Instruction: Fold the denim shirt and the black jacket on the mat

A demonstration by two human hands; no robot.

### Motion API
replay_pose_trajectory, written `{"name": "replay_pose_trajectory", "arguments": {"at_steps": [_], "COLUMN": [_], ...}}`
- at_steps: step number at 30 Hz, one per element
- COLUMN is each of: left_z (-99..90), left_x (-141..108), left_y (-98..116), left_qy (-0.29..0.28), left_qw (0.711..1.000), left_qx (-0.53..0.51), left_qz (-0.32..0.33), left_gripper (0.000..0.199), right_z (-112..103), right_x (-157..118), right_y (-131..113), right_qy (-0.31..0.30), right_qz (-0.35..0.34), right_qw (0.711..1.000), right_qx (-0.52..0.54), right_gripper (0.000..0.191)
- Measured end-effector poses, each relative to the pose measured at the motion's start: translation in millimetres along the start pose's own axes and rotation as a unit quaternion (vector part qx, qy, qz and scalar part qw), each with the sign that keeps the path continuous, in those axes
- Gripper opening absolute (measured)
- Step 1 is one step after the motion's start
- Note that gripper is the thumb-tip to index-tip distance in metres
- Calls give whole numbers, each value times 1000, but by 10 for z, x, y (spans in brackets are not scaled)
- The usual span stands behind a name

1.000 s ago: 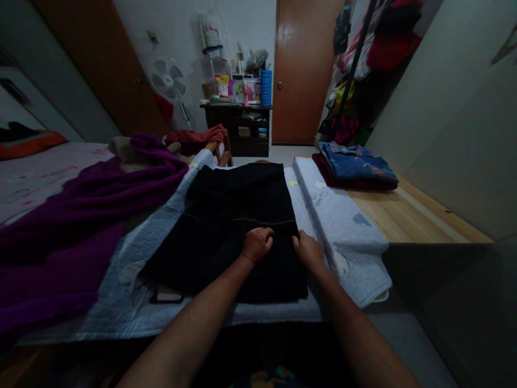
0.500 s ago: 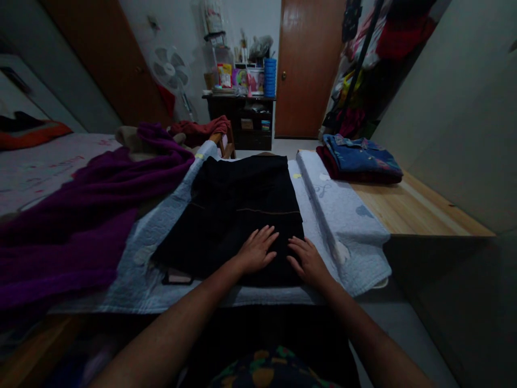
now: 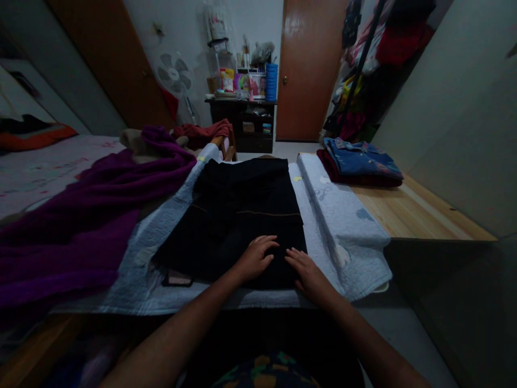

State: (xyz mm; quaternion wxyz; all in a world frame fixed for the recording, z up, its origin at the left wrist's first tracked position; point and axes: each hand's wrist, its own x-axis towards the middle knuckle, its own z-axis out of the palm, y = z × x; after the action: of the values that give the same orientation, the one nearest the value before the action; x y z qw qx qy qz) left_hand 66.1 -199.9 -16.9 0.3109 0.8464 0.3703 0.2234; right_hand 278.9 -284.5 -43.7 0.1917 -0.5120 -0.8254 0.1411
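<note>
The black cloth lies in front of me on the pale quilt. A second ago my fingers were curled at its right side; now my left hand rests palm down on it, fingers loosely spread and a little bent, and my right hand lies flat over its right edge, fingers extended. So I seem to be pressing rather than gripping. What looks like a phone peeks from under the near left edge, perhaps a snag. The purple blanket lies left; folded clothes sit far right.

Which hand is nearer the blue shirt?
Right. The right hand is at the black cloth's edge, left of the shirt; the left hand, on the cloth, is farther left.
</note>
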Motion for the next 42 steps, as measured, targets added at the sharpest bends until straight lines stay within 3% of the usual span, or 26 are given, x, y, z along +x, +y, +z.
{"name": "replay_pose_trajectory", "arguments": {"at_steps": [7, 11, 15, 18, 22, 24, 27, 30, 32, 37, 39, 42], "left_z": [-24, 5, -29, -94, -178, -210, -251, -283, -295, -274, -240, -158], "left_x": [-60, -85, -84, -46, 73, 144, 242, 367, 507, 1105, 1360, 1619], "left_y": [140, 96, 141, 209, 216, 187, 142, 117, 112, 25, -80, -288], "left_qy": [22, -19, -64, -73, -112, -129, -143, -159, -121, 81, 108, 99], "left_qw": [998, 1000, 990, 979, 977, 978, 979, 982, 990, 995, 991, 986], "left_qx": [-33, 12, 127, 187, 170, 155, 137, 97, 72, 58, 82, 128], "left_qz": [-40, -3, 12, 25, 56, 59, 48, 21, 3, -9, -15, -33], "left_gripper": [34, 33, 35, 36, 24, 17, 11, 13, 16, 23, 25, 29], "right_z": [9, -240, -633, -759, -634, -499, -267, -82, -22, -24, -16, 31], "right_x": [-26, 10, 330, 768, 1424, 1665, 1814, 1771, 1714, 1615, 1561, 1418], "right_y": [21, -51, -140, -59, 224, 357, 474, 508, 509, 479, 453, 412], "right_qy": [41, 6, -75, 27, 138, 164, 132, 88, 77, 52, 53, 57], "right_qz": [-47, -28, 32, 79, 107, 149, 220, 236, 230, 202, 196, 178], "right_qw": [998, 998, 989, 992, 983, 975, 962, 959, 959, 964, 965, 969], "right_qx": [26, 64, 126, 94, 49, -11, -87, -133, -149, -167, -168, -161], "right_gripper": [60, 55, 25, 29, 33, 39, 52, 57, 62, 62, 61, 62]}}
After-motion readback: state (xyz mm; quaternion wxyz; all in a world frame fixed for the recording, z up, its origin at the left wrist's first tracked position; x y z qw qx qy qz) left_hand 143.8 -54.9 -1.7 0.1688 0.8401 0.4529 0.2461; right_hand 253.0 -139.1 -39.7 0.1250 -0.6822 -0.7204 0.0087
